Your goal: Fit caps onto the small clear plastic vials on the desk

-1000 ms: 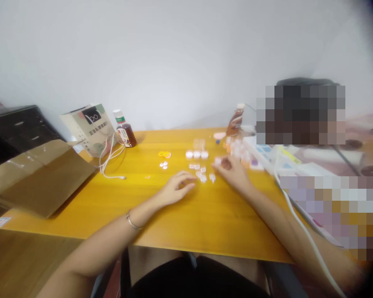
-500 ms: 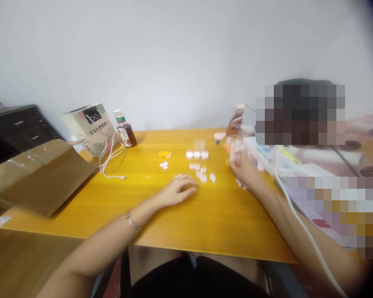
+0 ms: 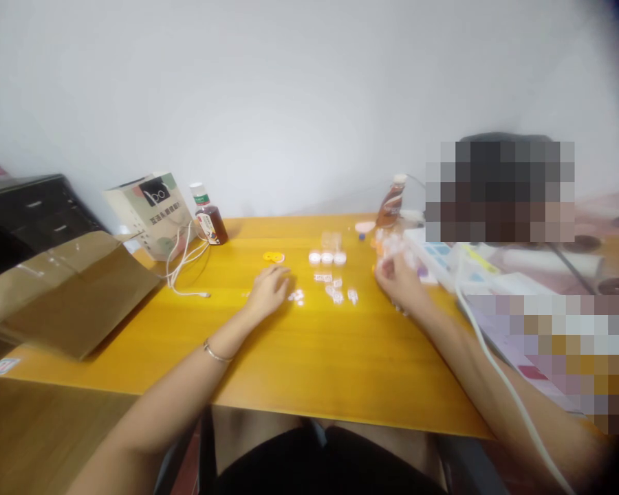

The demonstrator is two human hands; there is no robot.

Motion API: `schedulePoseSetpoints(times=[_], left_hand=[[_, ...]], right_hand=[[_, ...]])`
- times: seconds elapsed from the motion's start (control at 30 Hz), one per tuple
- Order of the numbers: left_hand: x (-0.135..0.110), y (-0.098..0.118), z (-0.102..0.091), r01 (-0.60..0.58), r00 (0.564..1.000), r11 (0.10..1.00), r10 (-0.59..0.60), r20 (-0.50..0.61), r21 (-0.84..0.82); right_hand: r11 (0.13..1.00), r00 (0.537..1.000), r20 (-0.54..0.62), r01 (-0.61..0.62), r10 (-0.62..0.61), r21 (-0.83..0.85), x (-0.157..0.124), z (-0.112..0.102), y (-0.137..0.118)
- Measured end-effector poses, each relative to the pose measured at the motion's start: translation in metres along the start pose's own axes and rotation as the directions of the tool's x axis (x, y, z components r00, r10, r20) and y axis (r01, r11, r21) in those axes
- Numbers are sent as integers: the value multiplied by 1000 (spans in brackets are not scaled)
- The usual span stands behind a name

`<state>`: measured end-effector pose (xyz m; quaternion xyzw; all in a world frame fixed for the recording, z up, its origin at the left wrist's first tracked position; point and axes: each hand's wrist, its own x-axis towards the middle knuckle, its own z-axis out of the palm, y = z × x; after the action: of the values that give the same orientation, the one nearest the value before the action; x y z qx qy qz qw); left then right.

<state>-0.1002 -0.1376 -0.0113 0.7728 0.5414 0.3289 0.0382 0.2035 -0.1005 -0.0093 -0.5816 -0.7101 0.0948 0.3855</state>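
My left hand (image 3: 269,292) reaches over the table with its fingers stretched forward and the thumb apart, just short of the yellow round pieces (image 3: 273,257). Small white pieces (image 3: 296,296) lie by its thumb side. On the right, my right hand (image 3: 398,275) is curled with fingertips and thumb together; what they hold, if anything, is hidden. Beyond it is a blurred cluster of clear and orange things (image 3: 386,240). Between the hands stand three white round pieces (image 3: 327,258) in a row, with small printed white pieces (image 3: 335,295) nearer me.
A brown-drink bottle (image 3: 391,203) and a compartment box (image 3: 430,251) are at the right, near another person. At the left are a dark bottle (image 3: 212,223), a paper bag (image 3: 155,213), a white cable (image 3: 178,271) and a cardboard box (image 3: 67,289). A white cord (image 3: 487,350) crosses my right arm.
My left hand has moved left and forward, toward the yellow pieces. It now covers where small white pieces lay, and uncovers others at its right. My right hand has shifted slightly left.
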Motion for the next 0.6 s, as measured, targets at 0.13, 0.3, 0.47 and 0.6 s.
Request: schedulePoseSetpoints(times=[0.13, 0.3, 0.47, 0.6], left_hand=[[6, -24, -4, 70, 997, 991, -66, -40, 111], [9, -36, -6, 138, 990, 981, -142, 22, 140], [14, -41, -7, 144, 990, 978, -143, -14, 151], [20, -47, -9, 158, 987, 973, -159, -6, 168]], right_hand=[[1000, 999, 38, -5, 5, 8, -2, -1, -8], [999, 999, 49, 8, -9, 34, -3, 0, -14], [997, 996, 89, 13, -20, 73, -4, 1, -16], [996, 994, 93, 41, -49, 81, -4, 2, -17]])
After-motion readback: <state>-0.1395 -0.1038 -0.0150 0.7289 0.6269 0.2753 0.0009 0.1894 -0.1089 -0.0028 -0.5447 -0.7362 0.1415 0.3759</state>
